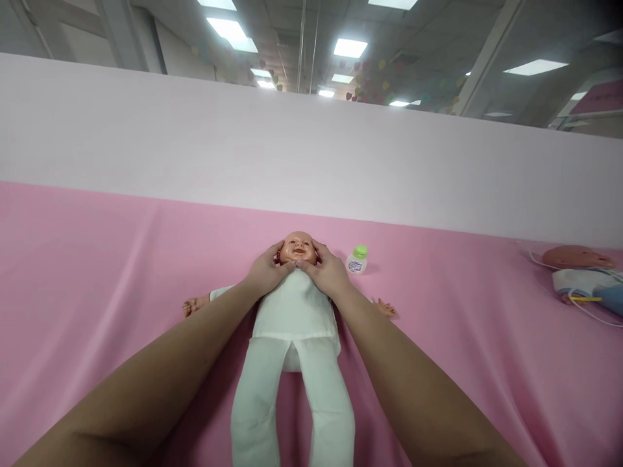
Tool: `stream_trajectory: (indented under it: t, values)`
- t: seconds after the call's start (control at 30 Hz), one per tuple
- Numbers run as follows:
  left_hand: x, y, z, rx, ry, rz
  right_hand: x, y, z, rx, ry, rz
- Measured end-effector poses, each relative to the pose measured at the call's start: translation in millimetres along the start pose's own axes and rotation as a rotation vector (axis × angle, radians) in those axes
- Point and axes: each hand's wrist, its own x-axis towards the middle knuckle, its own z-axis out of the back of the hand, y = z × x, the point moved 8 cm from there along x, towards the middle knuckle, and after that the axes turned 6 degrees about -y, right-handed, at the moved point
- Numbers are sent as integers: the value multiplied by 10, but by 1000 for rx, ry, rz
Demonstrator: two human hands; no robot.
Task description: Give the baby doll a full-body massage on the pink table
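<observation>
A baby doll point(296, 308) in a white top and white trousers lies on its back on a pink cloth point(121, 259), arms spread to both sides. My left hand point(268, 271) cups one side of the doll's head, fingers around its edge and thumb at the chin. On the other side, my right hand point(329, 271) does the same, so the two thumbs nearly meet below the mouth. Just beyond my right hand stands a small clear bottle point(357, 261) with a green cap and a printed label.
At the far right lies another doll point(577, 257) beside white and blue fabric point(588, 285), with thin white cords and a yellow strip. A plain white wall panel point(311, 155) runs along the back, with glass above it reflecting ceiling lights.
</observation>
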Motion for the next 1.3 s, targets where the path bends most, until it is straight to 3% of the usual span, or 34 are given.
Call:
stream_trajectory:
  t: [0.27,0.53,0.7,0.8,1.03,1.3]
  values:
    - [-21,5,22,-150,15,5,32,-33,-60,234,69,26]
    - [9,76,30,-231,-8,70,72,-62,-59,311,140,6]
    - [55,155,37,-284,-18,82,111,-169,-73,313,101,-68]
    - [21,91,51,-208,-15,61,102,-162,-85,264,67,-54]
    - [-113,-114,57,195,-43,-27,9,-75,-96,11,2,-22]
    - [-105,-140,61,204,-51,-61,51,-125,-126,85,-1,-22]
